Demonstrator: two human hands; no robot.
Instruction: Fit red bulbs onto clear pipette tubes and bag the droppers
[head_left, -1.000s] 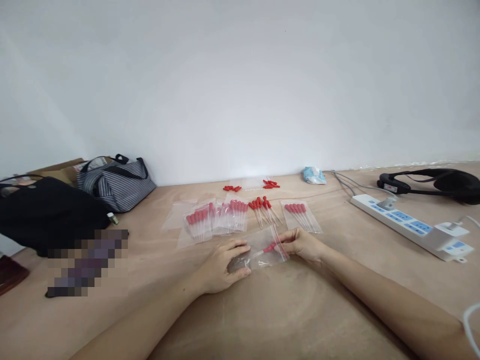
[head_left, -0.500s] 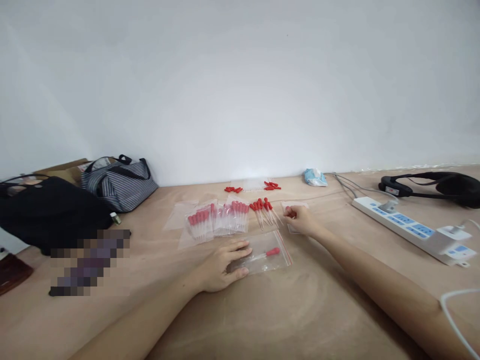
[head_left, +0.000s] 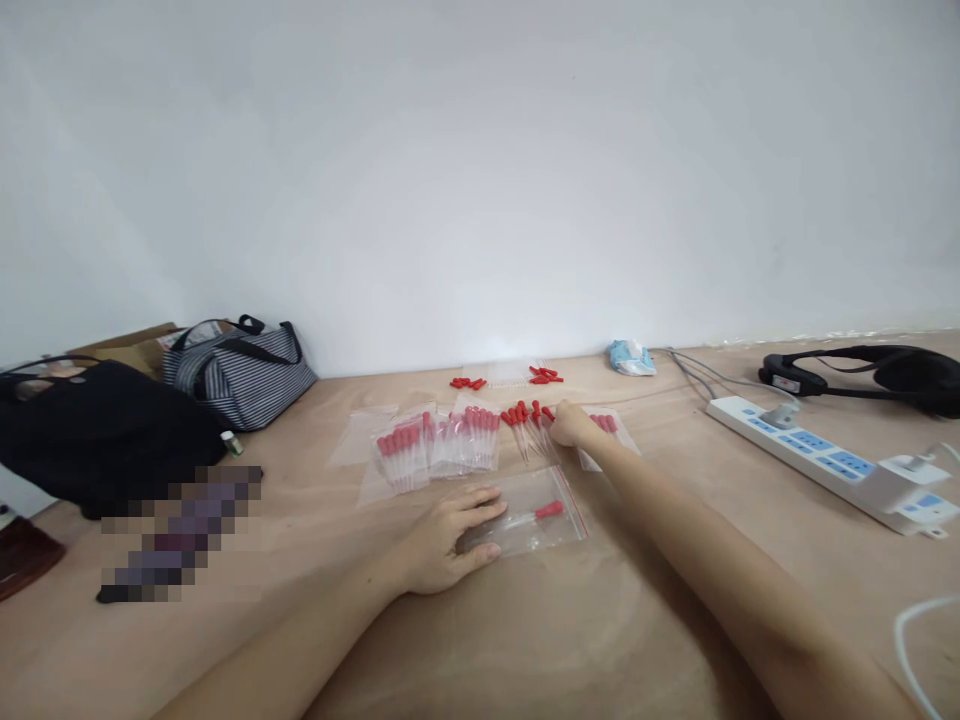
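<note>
Fingers spread, my left hand (head_left: 454, 538) lies on the left end of a clear zip bag (head_left: 517, 535) that has one red-capped dropper (head_left: 550, 510) inside. My right hand (head_left: 571, 425) is at the loose red-capped droppers (head_left: 517, 414), by the rightmost ones; its fingertips are mostly hidden, so what they hold cannot be made out. Just right of that hand lies a bag with several red-capped droppers (head_left: 604, 424). Left of the loose droppers, more filled bags (head_left: 474, 440) overlap each other.
Red caps (head_left: 545, 375) and a clear bag (head_left: 517, 371) lie near the wall. A tissue pack (head_left: 631, 358), a power strip (head_left: 799, 445) and a black headset (head_left: 862, 375) are on the right. A striped bag (head_left: 251, 375) and a black bag (head_left: 112, 430) stand left.
My right hand has moved left from the small bag at the right to the loose droppers, uncovering red caps in that bag. My left hand stays on the zip bag.
</note>
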